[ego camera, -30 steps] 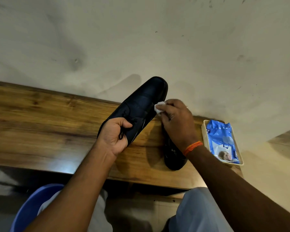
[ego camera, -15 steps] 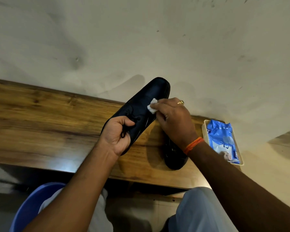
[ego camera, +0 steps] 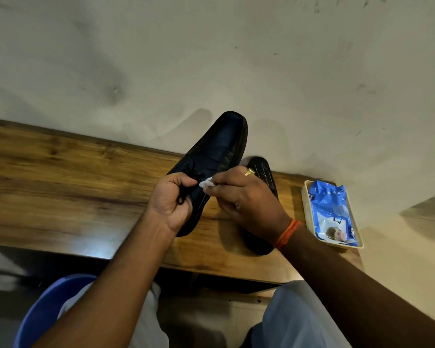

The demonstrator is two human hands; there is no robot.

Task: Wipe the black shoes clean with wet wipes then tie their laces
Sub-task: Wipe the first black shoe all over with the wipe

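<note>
My left hand [ego camera: 172, 204] is closed round the heel end of the raised shoe [ego camera: 212, 162], a lace loop under the thumb; my right hand [ego camera: 246, 199] pinches a small white wipe [ego camera: 207, 183] against the shoe's side by the laces. The shoe's long axis runs from my left palm up toward the bench's far edge, toe highest, so my right hand is nearer the toe. A second ago the wipe sat higher, nearer the toe. The second shoe [ego camera: 263, 169] lies on the bench [ego camera: 60, 177] beneath my right wrist, the wipes pack [ego camera: 333, 212] at the right end
</note>
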